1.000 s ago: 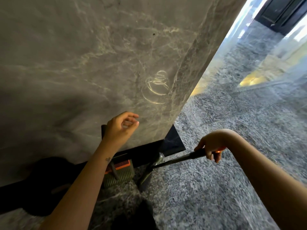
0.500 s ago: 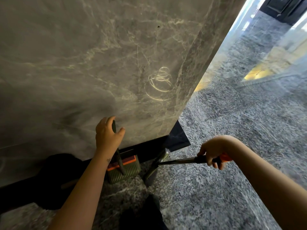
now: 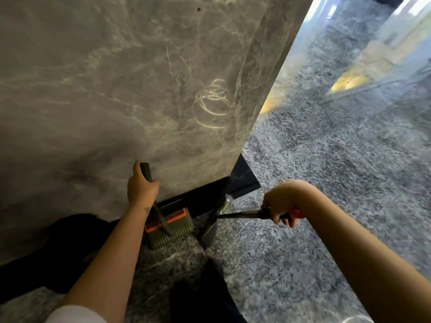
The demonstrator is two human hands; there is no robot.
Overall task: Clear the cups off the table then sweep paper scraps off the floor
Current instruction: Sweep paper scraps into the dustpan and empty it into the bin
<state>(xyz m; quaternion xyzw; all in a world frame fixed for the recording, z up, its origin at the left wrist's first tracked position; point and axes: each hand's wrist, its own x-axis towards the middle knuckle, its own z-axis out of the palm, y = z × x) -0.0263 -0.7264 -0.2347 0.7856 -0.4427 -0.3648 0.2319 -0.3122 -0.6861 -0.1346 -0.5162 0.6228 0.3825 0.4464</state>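
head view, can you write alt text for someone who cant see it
Seen from above, a person's left hand grips the upright handle of an olive dustpan with an orange comb, while the right hand grips the orange-tipped handle of a broom. Both tools stand on speckled grey floor at the foot of a grey marble wall.

Bare left forearm (image 3: 112, 248), bare right forearm (image 3: 361, 248), white sleeve edge (image 3: 74, 314) on the left upper arm, small dark mark (image 3: 147, 209) at the wrist below the left hand (image 3: 142, 190), dark clothing (image 3: 205, 297) low between the arms
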